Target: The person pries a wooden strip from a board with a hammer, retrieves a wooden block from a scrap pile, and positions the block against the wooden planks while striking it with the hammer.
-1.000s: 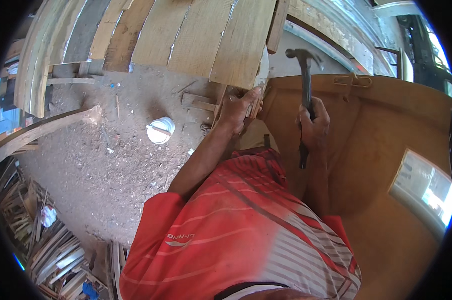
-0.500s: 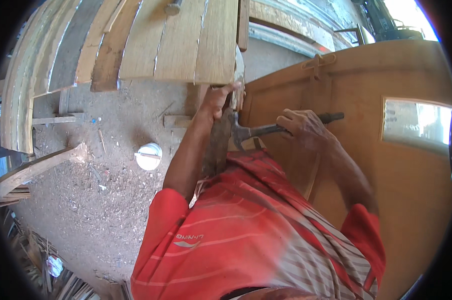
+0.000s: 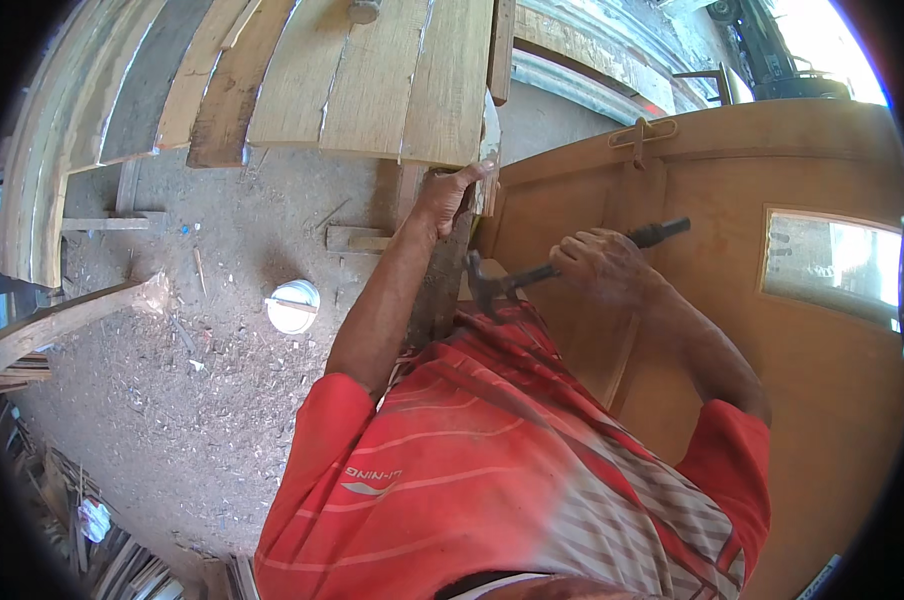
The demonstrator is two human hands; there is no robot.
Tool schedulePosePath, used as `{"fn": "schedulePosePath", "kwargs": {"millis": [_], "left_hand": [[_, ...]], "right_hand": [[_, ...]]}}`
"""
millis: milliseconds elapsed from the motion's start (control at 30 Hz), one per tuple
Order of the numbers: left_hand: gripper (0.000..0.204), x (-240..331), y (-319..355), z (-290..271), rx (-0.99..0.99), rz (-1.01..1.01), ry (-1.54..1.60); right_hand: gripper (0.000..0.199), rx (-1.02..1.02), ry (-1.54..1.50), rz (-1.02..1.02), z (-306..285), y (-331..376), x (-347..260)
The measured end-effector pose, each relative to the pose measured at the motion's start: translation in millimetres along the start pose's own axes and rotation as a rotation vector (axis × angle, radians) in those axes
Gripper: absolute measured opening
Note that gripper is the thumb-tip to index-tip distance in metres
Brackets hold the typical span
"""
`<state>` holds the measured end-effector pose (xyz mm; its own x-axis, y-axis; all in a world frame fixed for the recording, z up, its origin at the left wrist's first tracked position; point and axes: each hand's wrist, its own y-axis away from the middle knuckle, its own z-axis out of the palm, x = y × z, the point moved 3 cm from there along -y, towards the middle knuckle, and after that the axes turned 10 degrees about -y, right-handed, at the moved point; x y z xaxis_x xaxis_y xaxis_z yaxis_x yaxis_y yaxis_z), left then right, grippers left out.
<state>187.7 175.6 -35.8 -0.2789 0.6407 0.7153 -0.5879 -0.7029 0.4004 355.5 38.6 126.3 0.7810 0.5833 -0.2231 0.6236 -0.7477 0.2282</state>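
The right hand (image 3: 602, 265) grips a hammer (image 3: 532, 276). The left hand (image 3: 439, 203) clasps a wooden piece (image 3: 484, 192) beside the planks (image 3: 367, 100)

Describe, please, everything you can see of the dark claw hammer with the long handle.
The dark, metal-looking claw hammer has a curved head and a slim shaft ending in a thicker black grip. The bare right hand is closed around its middle; nothing else clearly touches it. It slants gently across the picture, head leftward and lower, grip end rightward before the large brown wooden panel. Blur softens its head.
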Motion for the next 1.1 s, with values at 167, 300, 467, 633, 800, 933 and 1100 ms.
{"fn": "schedulePosePath", "kwargs": {"millis": [167,300,467,633,800,933,1100], "left_hand": [[0.039,1.6,1.1,-0.9,0.016,0.017,-0.018],[0.037,4.8,2.9,4.1,0.054,0.021,-0.027],[0.036,-3.2,-5.2,-1.5,0.036,0.078,0.0],[0.036,-8.4,-5.7,-3.7,0.057,0.037,-0.019],[0.034,-4.0,-1.8,2.0,0.067,0.044,-0.006],[0.036,-7.1,-4.6,-1.0,0.07,0.039,0.012],[0.04,-11.8,-7.4,-5.8,0.036,-0.026,0.002]], "right_hand": [[0.023,0.081,0.074,0.117,-11.3,-7.0,8.2],[0.025,0.007,0.026,-0.01,2.7,1.1,6.9],[0.025,0.043,0.115,0.136,7.7,-1.6,19.8],[0.024,0.049,0.013,0.103,12.5,5.5,12.2],[0.027,0.054,0.069,0.206,19.4,4.1,19.1],[0.019,0.067,0.017,0.18,24.6,7.6,10.4],[0.018,0.159,0.11,0.134,19.9,1.1,22.5]]}}
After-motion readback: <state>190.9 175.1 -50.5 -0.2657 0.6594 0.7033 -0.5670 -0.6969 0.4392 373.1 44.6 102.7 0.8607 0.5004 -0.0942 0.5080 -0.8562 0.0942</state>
